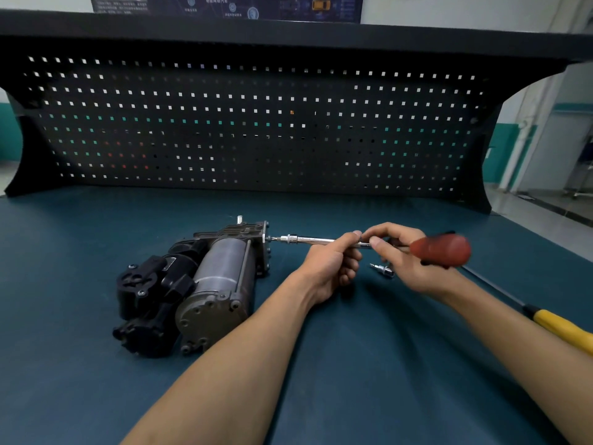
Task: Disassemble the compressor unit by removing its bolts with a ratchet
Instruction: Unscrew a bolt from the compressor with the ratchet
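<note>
The left hand (333,264) is curled around the bright steel shaft of a long red-handled driver tool (444,250), thumb and forefinger pinching the shaft near its middle. The right hand (404,255) grips the same tool further back, fingertips closed on the shaft just ahead of the rounded red handle, which looks blurred. Both hands are closed on this one tool; neither holds anything else.

The shaft runs nearly level and points away from the hands toward the grey and black metal compressor unit (205,284), its tip meeting a small bolt (269,239) on the compressor's end plate. The compressor lies on the dark teal counter (321,380), with its cylindrical body stretching from that end plate toward the viewer's near left. So the tool's long axis is in line with the bolt, and the left hand is the nearer of the two to the compressor. My reading is that the coming turn depends on keeping that line straight while the right hand rotates the handle and the left steadies the shaft.

Beyond the hands, away from the compressor, a small loose chrome socket piece (383,269) lies on the counter just under the right hand. Further from the compressor a long yellow-handled tool (558,326) lies partly beneath the right forearm. Behind the compressor stands a black perforated back panel (256,123).

No brand or label on the compressor can be read; the poster (224,6) above the panel carries writing too small to make out.
</note>
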